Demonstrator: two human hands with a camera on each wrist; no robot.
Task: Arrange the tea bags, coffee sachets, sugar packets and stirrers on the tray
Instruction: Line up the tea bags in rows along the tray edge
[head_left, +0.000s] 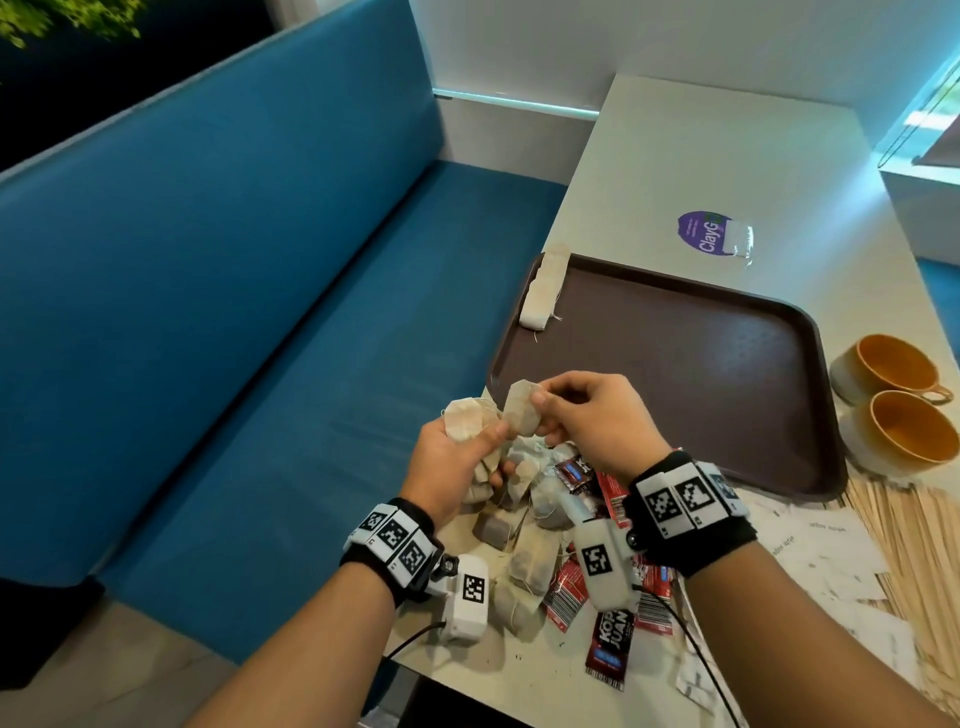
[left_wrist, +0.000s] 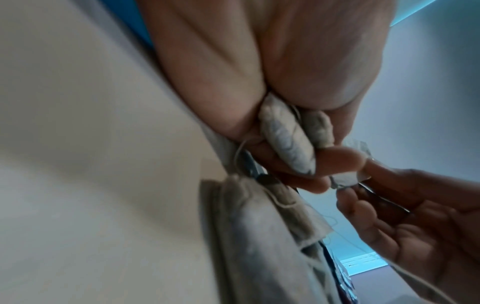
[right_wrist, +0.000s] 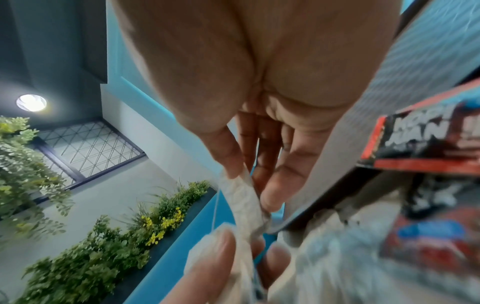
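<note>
Left hand: the left hand (head_left: 457, 462) is curling its fingers round a bunch of tea bags (head_left: 470, 423), gripping them in a loose fistful just above the pile at the near table edge.
Right hand: the right hand (head_left: 597, 421) is pinching a single tea bag (head_left: 522, 413) between thumb and fingertips; the wrist view is showing the thumb (right_wrist: 233, 158) pressing on its crinkled paper edge.
Where things are lying: more tea bags and the red-and-black coffee sachets (head_left: 605, 644) are sitting heaped under both wrists; white sugar packets (head_left: 821, 545) and pale wooden stirrers (head_left: 893, 514) are spreading out to the right; one neat row of placed tea bags (head_left: 543, 291) is lining the far-left rim of the brown tray (head_left: 727, 374), which is otherwise looking bare.
How the bag is going to handle: it is looking feather-light, soft and crushable, with thin paper that could tear if squeezed hard.
Strings: loose threads are trailing between the bags, so pulling one free is likely dragging neighbours along.
Best hold: I'm judging a gentle pinch at the flat sealed edge, not the filled middle, is serving best.
Nearby: two orange-lined cups (head_left: 893, 405) are standing just beside the tray's right side.
</note>
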